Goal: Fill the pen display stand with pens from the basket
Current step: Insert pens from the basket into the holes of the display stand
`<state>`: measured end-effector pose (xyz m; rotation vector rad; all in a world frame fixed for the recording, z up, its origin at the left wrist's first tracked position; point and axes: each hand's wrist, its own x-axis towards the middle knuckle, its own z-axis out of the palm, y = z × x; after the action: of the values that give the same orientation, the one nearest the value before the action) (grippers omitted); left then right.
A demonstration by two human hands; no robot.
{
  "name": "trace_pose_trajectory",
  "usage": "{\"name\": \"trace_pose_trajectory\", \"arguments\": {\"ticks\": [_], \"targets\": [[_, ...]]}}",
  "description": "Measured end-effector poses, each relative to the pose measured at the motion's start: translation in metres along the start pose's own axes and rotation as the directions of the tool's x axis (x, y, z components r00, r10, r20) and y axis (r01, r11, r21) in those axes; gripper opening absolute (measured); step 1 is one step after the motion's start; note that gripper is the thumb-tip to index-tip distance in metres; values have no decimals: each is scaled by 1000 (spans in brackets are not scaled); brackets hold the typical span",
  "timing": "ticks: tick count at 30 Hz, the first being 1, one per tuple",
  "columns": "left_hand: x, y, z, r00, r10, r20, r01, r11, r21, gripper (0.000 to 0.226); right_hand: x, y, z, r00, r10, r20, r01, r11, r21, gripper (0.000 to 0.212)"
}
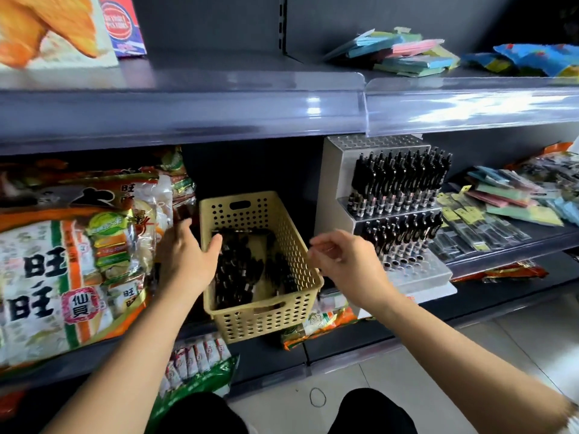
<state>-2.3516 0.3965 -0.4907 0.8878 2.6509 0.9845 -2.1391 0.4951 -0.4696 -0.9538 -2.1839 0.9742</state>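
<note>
Your left hand [185, 258] is resting at the left rim of the beige basket [250, 317], fingers lying fairly straight and close together along the outer wall, thumb reaching over the rim. Your right hand [347, 261] is hovering just above the basket's right rim with its fingers curled inward; blur is hiding the fingertips, so I cannot tell whether they are pinching anything. The basket is sitting on the shelf [344, 343] with loose black pens [235, 270] lying in its bottom. The pen display stand [419, 270] is standing just beside it on the right, 2 of its tiers carrying upright black pens, the lowest front tier showing bare holes. Large snack bags [72, 261] are leaning to the basket's left.
</note>
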Motion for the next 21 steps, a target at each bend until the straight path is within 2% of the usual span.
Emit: {"name": "trace_pose_trajectory", "arguments": {"ticks": [2, 4, 7, 11, 13, 15, 18, 21], "targets": [[11, -10, 9, 980, -128, 152, 137, 989, -49, 69, 14, -6, 21, 996, 28, 87, -27, 1000, -15, 25], [16, -15, 20, 960, -167, 224, 197, 973, -118, 59, 26, -11, 41, 969, 139, 203, -150, 988, 40, 37], [12, -18, 30, 975, -164, 151, 190, 964, -185, 35, 39, -13, 66, 862, 370, 345, -441, 884, 154, 40], [-12, -17, 26, 994, -106, 38, 113, 964, -239, 32, 53, -3, 89, 722, 548, 422, -655, 738, 164, 32], [-25, -21, 24, 999, -46, -26, 39, 970, -239, 36, 55, -2, 102, 670, 597, 441, -721, 664, 198, 22], [-34, -25, 26, 998, -24, -59, 8, 967, -254, 41, 56, -2, 115, 635, 634, 442, -757, 625, 191, 24], [-38, -28, 28, 996, -31, -81, 7, 962, -272, 43, 59, -1, 135, 629, 648, 430, -768, 603, 215, 30], [-39, -28, 28, 995, 4, -98, -30, 962, -271, 41, 62, -4, 147, 596, 643, 480, -800, 524, 292, 26]]}}
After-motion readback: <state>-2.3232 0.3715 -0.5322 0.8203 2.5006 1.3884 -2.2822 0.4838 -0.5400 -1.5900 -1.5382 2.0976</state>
